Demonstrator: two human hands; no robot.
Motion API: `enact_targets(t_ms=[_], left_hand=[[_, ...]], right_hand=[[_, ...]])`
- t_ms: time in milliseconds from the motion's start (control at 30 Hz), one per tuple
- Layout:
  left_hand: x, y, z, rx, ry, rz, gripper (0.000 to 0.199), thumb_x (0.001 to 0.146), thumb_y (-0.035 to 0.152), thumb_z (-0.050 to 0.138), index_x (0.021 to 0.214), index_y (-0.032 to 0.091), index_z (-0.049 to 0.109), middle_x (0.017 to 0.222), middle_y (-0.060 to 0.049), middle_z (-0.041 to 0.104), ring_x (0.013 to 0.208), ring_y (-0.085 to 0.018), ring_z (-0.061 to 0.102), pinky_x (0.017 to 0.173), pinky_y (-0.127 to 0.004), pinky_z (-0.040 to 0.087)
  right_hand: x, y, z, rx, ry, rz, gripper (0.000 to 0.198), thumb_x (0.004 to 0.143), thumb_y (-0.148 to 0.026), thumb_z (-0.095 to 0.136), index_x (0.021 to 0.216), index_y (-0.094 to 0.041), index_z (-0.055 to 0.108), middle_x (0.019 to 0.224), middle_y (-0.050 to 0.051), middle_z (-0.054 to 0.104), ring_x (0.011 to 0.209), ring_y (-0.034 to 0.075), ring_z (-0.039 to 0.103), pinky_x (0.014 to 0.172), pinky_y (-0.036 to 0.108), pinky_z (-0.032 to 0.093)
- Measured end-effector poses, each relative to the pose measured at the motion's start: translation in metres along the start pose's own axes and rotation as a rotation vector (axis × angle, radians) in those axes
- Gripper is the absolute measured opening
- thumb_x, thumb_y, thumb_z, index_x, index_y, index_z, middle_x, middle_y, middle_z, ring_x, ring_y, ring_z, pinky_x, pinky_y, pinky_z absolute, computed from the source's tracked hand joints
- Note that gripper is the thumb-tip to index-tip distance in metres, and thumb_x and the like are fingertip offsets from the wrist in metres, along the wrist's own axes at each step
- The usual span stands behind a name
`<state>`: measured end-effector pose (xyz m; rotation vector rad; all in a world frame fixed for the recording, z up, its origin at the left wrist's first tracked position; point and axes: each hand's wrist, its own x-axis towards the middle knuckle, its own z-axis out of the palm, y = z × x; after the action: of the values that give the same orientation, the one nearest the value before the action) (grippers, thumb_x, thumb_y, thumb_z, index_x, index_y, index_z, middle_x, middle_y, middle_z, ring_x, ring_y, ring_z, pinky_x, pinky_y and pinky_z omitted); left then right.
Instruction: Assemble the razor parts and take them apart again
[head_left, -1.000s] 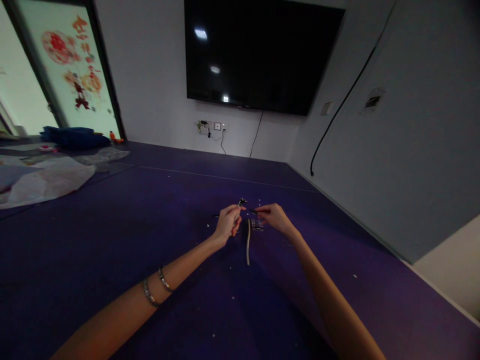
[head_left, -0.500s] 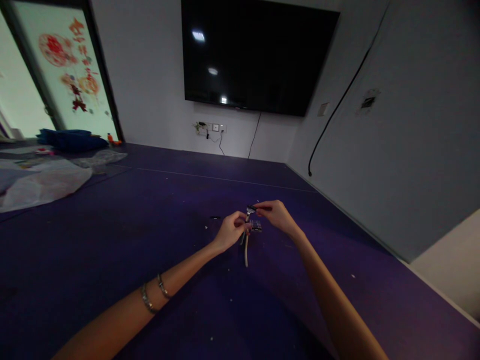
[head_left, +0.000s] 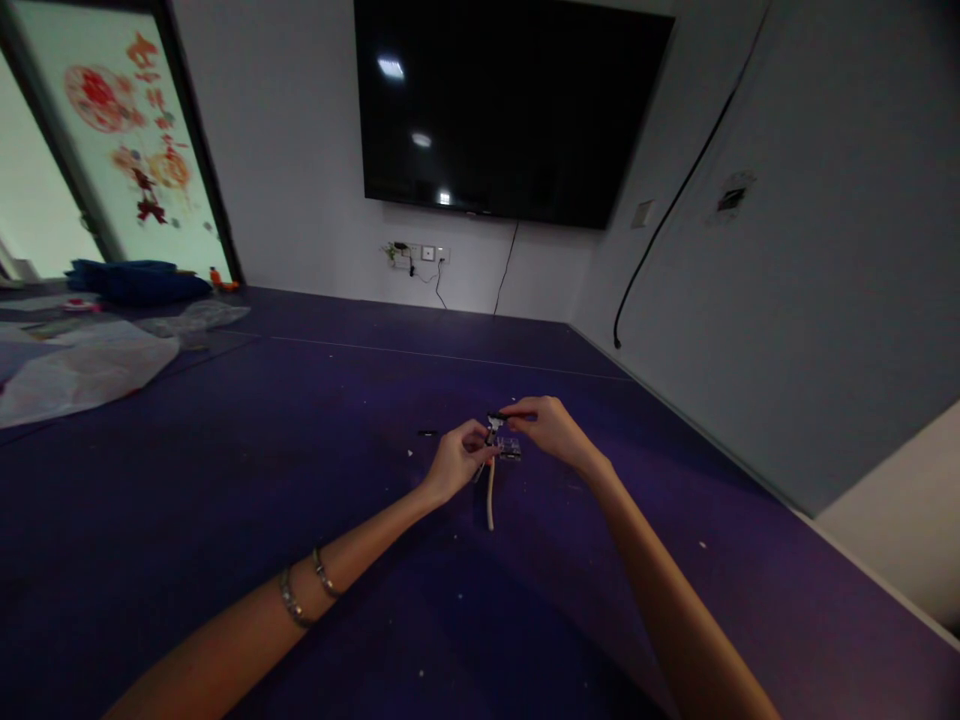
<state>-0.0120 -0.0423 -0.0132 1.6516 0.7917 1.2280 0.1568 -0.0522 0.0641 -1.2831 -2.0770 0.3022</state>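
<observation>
My left hand (head_left: 454, 466), with two metal bracelets on its forearm, pinches the stem of a small T-shaped silver piece with a black bar across its top (head_left: 494, 424). My right hand (head_left: 553, 430) has its fingertips closed on the right end of the black bar. Just below the left fingers, a slim beige rod (head_left: 490, 500) points toward me. I cannot tell whether it joins the piece or lies apart. Beside the fingers is a small clear-and-dark block (head_left: 509, 449). A short black strip (head_left: 427, 433) lies on the floor left of my left hand.
The purple floor (head_left: 337, 480) carries scattered white specks. At the far left are plastic sheets (head_left: 97, 370) and a dark blue bundle (head_left: 139, 282). A black cable (head_left: 675, 200) hangs down the right wall. A large television (head_left: 510, 110) is mounted ahead.
The silver piece has tilted slightly, its black top shifting a little left along with my right hand. Both hands keep their pinch. The view has shifted slightly.
</observation>
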Motion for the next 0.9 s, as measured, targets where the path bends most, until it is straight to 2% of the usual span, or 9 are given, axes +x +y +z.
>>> enact_targets(t_ms=[533,900], left_hand=[[0.002,-0.003,0.002,-0.058,-0.001,-0.03,0.022,0.065,0.025,0.068,0.072,0.017,0.048,0.057,0.006,0.054,0.053,-0.01,0.056,0.054,-0.022,0.041],[0.001,0.002,0.003,-0.046,0.013,-0.071,0.021,0.064,0.023,0.069,0.072,0.017,0.05,0.055,0.005,0.057,0.051,-0.012,0.058,0.05,-0.021,0.04]], right_hand=[[-0.002,-0.01,-0.002,-0.007,-0.027,-0.104,0.029,0.074,-0.008,0.05,0.091,-0.018,0.071,0.088,0.006,0.07,0.08,0.016,0.063,0.075,0.026,0.047],[-0.002,-0.011,-0.001,0.008,-0.049,-0.086,0.029,0.072,-0.006,0.048,0.088,-0.016,0.071,0.086,0.005,0.07,0.078,0.015,0.062,0.073,0.025,0.046]])
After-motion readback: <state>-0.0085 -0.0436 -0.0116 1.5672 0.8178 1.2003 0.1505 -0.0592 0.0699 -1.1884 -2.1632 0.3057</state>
